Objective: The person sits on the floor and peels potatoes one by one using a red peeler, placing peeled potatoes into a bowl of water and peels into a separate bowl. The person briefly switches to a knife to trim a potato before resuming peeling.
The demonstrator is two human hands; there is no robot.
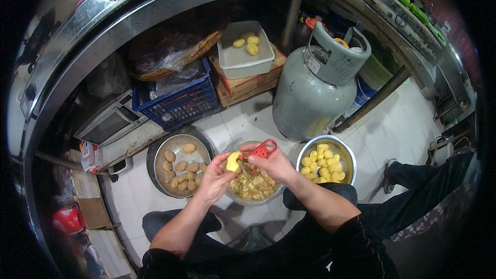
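Note:
My left hand (217,176) grips a potato (233,162), whose upper side is bare yellow flesh. A red-handled peeler (265,150) is in my right hand (273,165), its head close against the potato. Both hands are above a bowl (254,203) heaped with potato peelings (252,186). To the left, a metal basin (179,157) holds several unpeeled brown potatoes (181,166). On the right stands a steel bowl (352,159) with several peeled yellow potatoes (329,161).
A grey gas cylinder (310,93) stands ahead, right of a blue plastic crate (178,104). A white tub (248,68) with a few peeled potatoes rests on cardboard boxes (248,91). Another person's leg (422,190) is at right. A steel counter (162,6) curves overhead.

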